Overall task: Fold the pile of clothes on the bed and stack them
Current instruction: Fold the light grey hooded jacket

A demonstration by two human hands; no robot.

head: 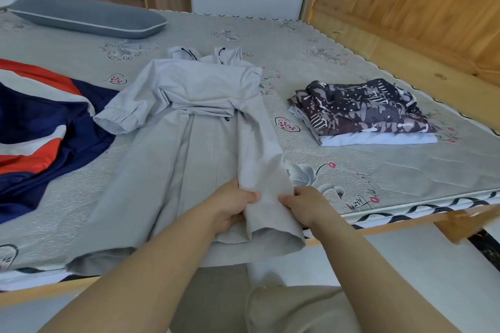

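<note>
1. A long light-grey hooded coat [189, 127] lies spread down the middle of the bed [378, 176], its hem hanging over the near edge.
2. Both hands grip the coat's right sleeve near its cuff, at the near edge: left hand [232, 208] closed on one side, right hand [303, 204] pinching the other (the cuff droops past the edge).
3. A folded stack topped by a dark patterned garment [362, 111] sits toward the bed's right edge.
4. A navy, red and white garment [40, 121] lies rumpled at the left edge.
5. A grey pillow [86, 17] rests at the far left corner.
</note>
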